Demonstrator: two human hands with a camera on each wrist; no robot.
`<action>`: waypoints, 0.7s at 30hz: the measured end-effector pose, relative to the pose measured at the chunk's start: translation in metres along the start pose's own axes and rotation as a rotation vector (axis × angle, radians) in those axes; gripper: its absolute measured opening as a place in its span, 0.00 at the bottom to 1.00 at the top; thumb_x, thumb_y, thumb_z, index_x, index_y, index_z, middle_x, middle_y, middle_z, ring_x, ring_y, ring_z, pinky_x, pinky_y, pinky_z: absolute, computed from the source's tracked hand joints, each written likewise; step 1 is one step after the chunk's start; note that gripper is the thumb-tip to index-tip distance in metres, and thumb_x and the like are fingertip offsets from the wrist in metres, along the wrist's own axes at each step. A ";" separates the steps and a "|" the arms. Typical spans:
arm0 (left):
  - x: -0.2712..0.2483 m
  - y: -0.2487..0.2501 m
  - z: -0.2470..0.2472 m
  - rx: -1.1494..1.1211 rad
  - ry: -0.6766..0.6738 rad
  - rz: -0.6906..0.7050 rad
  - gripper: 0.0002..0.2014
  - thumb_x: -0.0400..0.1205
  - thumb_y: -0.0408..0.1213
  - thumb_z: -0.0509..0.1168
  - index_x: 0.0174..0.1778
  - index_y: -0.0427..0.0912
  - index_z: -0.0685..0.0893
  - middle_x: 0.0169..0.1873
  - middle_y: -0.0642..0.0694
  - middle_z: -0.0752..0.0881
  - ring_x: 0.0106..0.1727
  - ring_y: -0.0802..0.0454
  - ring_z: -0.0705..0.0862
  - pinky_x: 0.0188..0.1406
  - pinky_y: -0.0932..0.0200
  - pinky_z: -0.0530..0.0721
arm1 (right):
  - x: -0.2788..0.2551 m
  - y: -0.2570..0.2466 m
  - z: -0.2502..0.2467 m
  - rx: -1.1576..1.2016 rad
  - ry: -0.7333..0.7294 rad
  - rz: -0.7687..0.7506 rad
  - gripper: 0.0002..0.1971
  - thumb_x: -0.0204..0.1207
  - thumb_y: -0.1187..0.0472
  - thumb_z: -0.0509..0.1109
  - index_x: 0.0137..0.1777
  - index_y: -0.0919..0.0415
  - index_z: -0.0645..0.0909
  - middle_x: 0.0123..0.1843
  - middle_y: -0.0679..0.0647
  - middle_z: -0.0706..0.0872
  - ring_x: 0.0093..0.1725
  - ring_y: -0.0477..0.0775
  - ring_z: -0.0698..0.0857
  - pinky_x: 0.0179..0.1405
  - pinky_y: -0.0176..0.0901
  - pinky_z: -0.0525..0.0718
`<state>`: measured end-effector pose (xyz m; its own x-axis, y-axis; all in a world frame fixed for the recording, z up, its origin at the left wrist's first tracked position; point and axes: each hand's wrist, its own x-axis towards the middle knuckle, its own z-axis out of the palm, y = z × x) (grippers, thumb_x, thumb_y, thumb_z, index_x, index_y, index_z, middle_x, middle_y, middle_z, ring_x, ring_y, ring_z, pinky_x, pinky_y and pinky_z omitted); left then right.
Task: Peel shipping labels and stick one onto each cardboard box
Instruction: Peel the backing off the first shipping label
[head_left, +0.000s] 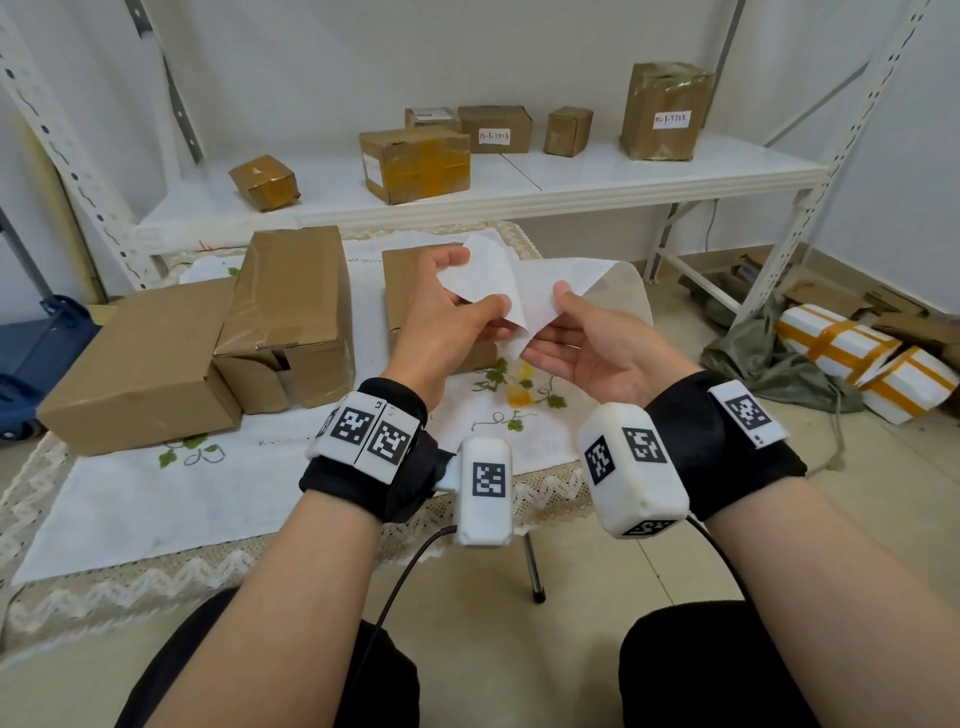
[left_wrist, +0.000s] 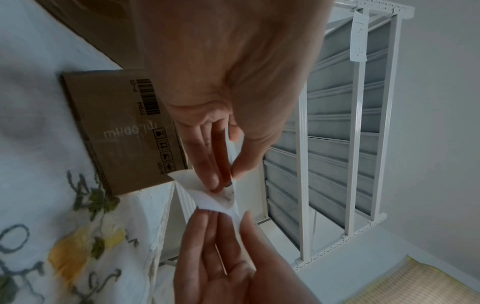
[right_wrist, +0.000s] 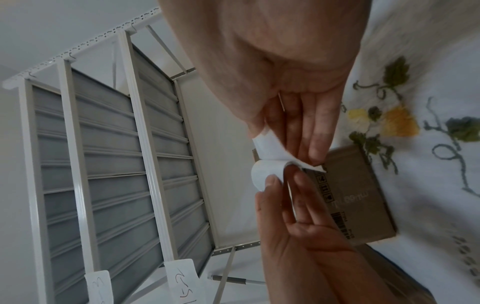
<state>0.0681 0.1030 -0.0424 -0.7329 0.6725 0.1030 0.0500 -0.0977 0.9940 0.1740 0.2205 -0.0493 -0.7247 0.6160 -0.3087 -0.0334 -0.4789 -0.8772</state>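
Observation:
Both hands hold a white shipping label (head_left: 488, 283) in the air over the small table. My left hand (head_left: 475, 285) pinches its left flap between thumb and fingers. My right hand (head_left: 553, 314) pinches the right flap, which runs into a shiny backing strip (head_left: 621, 283). The sheet bends into a V between them. In the left wrist view my left hand (left_wrist: 227, 179) grips the curled label (left_wrist: 210, 200). In the right wrist view my right hand (right_wrist: 280, 148) grips the label (right_wrist: 270, 152). A small printed cardboard box (head_left: 400, 291) sits behind the hands, a tall box (head_left: 291, 306) and a flat box (head_left: 140, 364) stand to its left.
The boxes rest on an embroidered white cloth (head_left: 156, 499) over a low table. Behind it, a white shelf (head_left: 597, 176) carries several taped boxes, some with handwritten labels. White foam parcels (head_left: 852, 358) and cardboard scraps lie on the floor at the right.

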 end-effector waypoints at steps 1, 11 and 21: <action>0.000 0.000 0.000 0.001 -0.004 -0.001 0.28 0.81 0.24 0.72 0.72 0.47 0.69 0.44 0.42 0.85 0.31 0.51 0.91 0.46 0.59 0.93 | 0.000 0.000 0.000 -0.025 -0.015 -0.009 0.14 0.85 0.56 0.72 0.58 0.69 0.84 0.45 0.61 0.91 0.37 0.55 0.94 0.39 0.43 0.93; 0.006 -0.002 -0.004 -0.014 0.027 -0.033 0.28 0.82 0.25 0.71 0.74 0.47 0.69 0.48 0.38 0.88 0.34 0.50 0.91 0.50 0.56 0.93 | 0.000 0.000 -0.002 -0.023 -0.047 -0.035 0.04 0.79 0.77 0.72 0.49 0.71 0.86 0.45 0.61 0.92 0.38 0.52 0.93 0.44 0.40 0.94; 0.005 -0.004 -0.003 0.025 0.010 -0.043 0.28 0.82 0.24 0.70 0.73 0.48 0.68 0.51 0.38 0.87 0.34 0.52 0.92 0.46 0.60 0.92 | 0.001 0.000 0.001 -0.104 -0.016 0.001 0.07 0.80 0.76 0.70 0.56 0.68 0.83 0.49 0.62 0.91 0.39 0.54 0.92 0.36 0.38 0.91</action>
<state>0.0625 0.1043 -0.0461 -0.7413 0.6685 0.0603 0.0352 -0.0511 0.9981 0.1721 0.2205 -0.0492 -0.7359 0.6050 -0.3040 0.0379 -0.4115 -0.9106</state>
